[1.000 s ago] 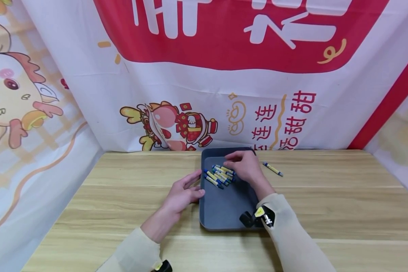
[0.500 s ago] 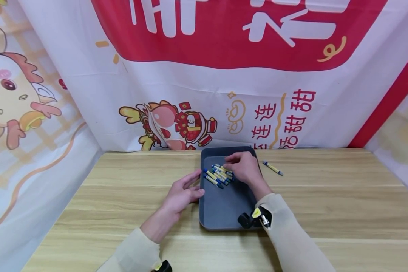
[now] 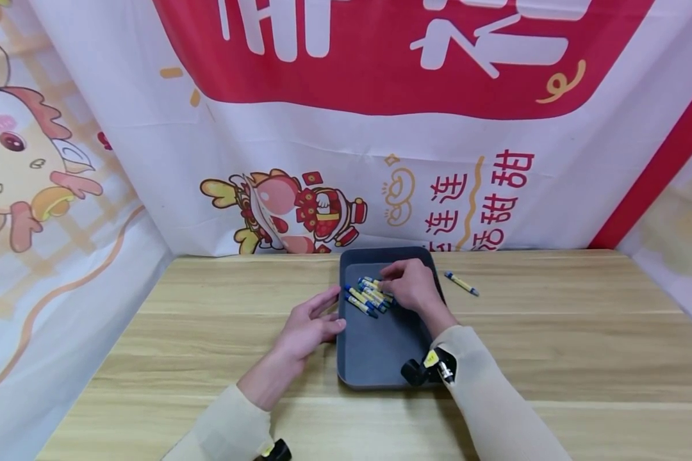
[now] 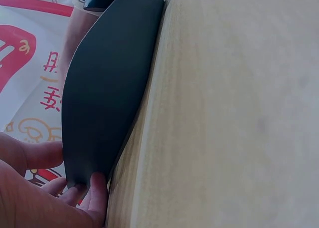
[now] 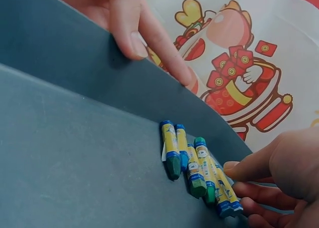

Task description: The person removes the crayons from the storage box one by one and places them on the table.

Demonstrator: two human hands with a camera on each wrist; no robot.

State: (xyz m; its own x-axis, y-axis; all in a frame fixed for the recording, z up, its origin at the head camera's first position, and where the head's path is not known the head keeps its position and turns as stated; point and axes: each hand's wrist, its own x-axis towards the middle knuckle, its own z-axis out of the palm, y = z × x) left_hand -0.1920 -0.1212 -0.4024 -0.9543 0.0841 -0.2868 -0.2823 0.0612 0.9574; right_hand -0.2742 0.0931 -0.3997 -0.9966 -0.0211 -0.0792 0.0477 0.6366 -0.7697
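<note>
A grey rectangular tray (image 3: pixel 386 349) stands on the table and holds a small pile of crayons (image 3: pixel 360 303) with yellow wrappers and blue bands. My left hand (image 3: pixel 302 330) holds the tray's left wall, its thumb over the rim and other fingers against the outside. My right hand (image 3: pixel 409 285) reaches inside, its thumb and fingertips touching the outer side of the crayon row (image 5: pixel 197 170). From the head view, this hand covers part of the pile. In the left wrist view, the tray's dark outer wall (image 4: pixel 107 83) hides its contents.
One loose crayon (image 3: pixel 461 283) lies on the wooden table (image 3: pixel 553 358), right of the tray. Behind the table hangs a white and red printed cloth (image 3: pixel 403 83). Another printed cloth (image 3: pixel 86 288) covers the left side.
My right hand has shifted slightly, and the crayons' right ends are now more covered by its fingers. My left hand stays at the tray wall.
</note>
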